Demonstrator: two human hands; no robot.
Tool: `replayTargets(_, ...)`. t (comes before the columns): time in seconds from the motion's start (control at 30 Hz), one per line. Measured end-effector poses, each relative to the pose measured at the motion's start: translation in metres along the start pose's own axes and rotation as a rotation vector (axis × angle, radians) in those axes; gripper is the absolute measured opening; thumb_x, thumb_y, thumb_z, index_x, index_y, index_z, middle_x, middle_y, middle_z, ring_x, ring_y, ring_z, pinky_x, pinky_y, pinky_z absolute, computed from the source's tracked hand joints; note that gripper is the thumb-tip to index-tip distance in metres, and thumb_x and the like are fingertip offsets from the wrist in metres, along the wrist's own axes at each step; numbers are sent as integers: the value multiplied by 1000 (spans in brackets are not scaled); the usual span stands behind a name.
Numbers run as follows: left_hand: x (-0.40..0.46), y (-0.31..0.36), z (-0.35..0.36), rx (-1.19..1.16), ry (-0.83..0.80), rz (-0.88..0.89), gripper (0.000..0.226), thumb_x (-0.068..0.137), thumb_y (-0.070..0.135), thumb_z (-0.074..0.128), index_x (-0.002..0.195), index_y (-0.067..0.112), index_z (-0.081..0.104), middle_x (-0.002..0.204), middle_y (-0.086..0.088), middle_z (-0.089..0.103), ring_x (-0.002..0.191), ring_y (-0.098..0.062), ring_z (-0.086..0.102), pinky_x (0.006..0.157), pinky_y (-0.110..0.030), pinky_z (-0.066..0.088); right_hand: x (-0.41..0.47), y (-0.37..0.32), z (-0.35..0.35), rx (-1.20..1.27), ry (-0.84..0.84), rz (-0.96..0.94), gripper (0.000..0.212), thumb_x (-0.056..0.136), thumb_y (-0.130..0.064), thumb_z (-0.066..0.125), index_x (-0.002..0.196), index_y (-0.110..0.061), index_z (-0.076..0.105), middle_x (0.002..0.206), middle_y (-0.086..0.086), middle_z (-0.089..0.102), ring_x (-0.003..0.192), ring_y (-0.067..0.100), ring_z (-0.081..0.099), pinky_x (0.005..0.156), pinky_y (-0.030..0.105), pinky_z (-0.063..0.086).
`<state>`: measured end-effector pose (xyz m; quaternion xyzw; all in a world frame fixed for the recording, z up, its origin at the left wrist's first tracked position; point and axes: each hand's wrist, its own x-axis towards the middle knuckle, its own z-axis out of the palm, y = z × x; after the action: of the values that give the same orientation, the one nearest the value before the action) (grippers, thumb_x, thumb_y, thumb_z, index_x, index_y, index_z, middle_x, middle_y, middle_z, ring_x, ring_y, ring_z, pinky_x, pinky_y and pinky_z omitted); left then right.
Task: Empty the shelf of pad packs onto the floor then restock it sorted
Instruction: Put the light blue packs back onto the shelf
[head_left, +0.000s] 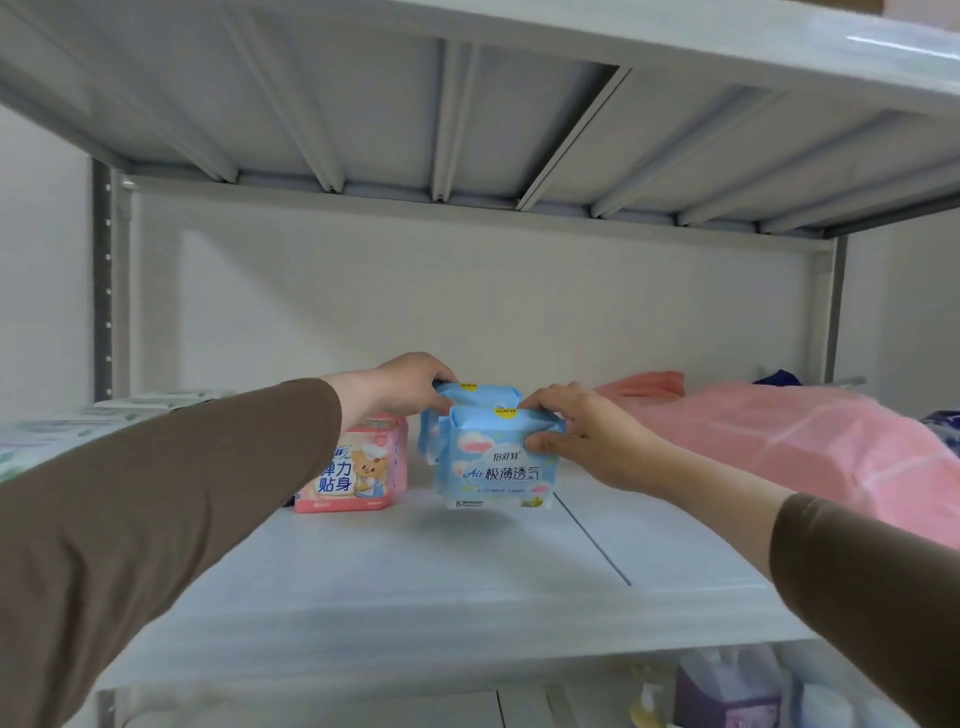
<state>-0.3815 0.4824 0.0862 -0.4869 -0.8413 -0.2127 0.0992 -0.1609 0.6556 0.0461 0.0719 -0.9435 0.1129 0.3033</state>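
Brown sleeves (156, 519) fill the foreground. The right hand (587, 441) pinches the top corner of the front blue pack (496, 460), thumb below and fingers over the seal, so that grip is clamped on it. The left hand (410, 387) curls its fingers onto the top of the rear blue pack (475, 396). Both packs stand upright on the shelf (441, 587), just right of a pink pack (353, 467); pink cloth (810, 441) lies further right. Judged as restocking: square both blue packs together, faces forward, close beside the pink one.
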Motion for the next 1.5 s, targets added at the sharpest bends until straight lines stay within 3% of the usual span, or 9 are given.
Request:
replayTargets(0.17, 18, -23, 14, -50, -74, -49, 16, 83, 32, 72, 96, 23, 75, 86, 5, 73, 70, -10, 58, 63, -23, 45, 28, 9, 19, -21, -53, -21, 20, 93, -31, 64, 111, -29, 60, 100, -14, 59, 103, 11, 45, 91, 33, 41)
replayTargets(0.27, 27, -38, 16, -102, -118, -102, 19, 78, 39, 73, 93, 27, 76, 92, -3, 75, 71, -15, 58, 64, -31, 46, 42, 13, 29, -10, -84, -13, 15, 92, -31, 63, 107, -30, 60, 99, -13, 59, 103, 12, 46, 86, 27, 39)
replayTargets(0.4, 34, -53, 17, -75, -216, -144, 38, 61, 57, 70, 92, 35, 75, 96, -1, 75, 77, -18, 58, 70, -36, 46, 57, 22, 46, 29, -139, 21, 14, 86, -42, 61, 99, -38, 58, 97, -15, 61, 102, 13, 49, 90, 38, 43)
replayTargets(0.63, 39, -54, 7, -35, -302, -163, 31, 90, 54, 61, 104, 30, 76, 103, 9, 74, 95, -12, 66, 94, -31, 49, 72, 32, 65, 70, -143, 60, 14, 89, -35, 66, 101, -30, 62, 96, -9, 61, 95, 16, 52, 88, 40, 46)
replayTargets(0.8, 43, -59, 1, 49, -306, -170, 41, 93, 60, 50, 102, 28, 75, 100, 10, 72, 96, -17, 64, 99, -36, 45, 80, 35, 73, 60, -117, 69, 22, 90, -32, 67, 111, -25, 63, 103, -5, 58, 95, 14, 52, 84, 33, 44)
replayTargets(1.07, 43, -58, 5, 55, -312, -139, 41, 98, 52, 48, 105, 21, 74, 101, 0, 71, 85, -12, 56, 90, -30, 44, 82, 39, 81, 29, -106, 74, 28, 95, -30, 60, 123, -27, 62, 114, -4, 52, 111, 17, 42, 94, 32, 38)
replayTargets(1.2, 41, -59, 7, 16, -322, -123, 43, 99, 49, 48, 101, 13, 71, 89, 4, 66, 79, -13, 53, 81, -27, 42, 82, 41, 84, 26, -132, 111, 43, 99, -32, 54, 142, -30, 50, 124, -8, 50, 116, 13, 36, 99, 29, 32)
replayTargets(1.43, 36, -57, 7, -13, -317, -123, 37, 100, 48, 47, 82, 22, 65, 80, 6, 60, 75, -14, 50, 76, -28, 39, 80, 38, 86, 10, -160, 136, 48, 103, -31, 49, 150, -27, 38, 141, -9, 43, 118, 9, 29, 102, 24, 25)
replayTargets(1.5, 34, -57, 7, -28, -325, -119, 39, 99, 50, 47, 88, 18, 65, 84, 3, 61, 78, -16, 50, 77, -30, 40, 80, 37, 85, 6, -154, 138, 52, 103, -31, 49, 152, -27, 34, 145, -9, 41, 125, 13, 29, 107, 27, 25)
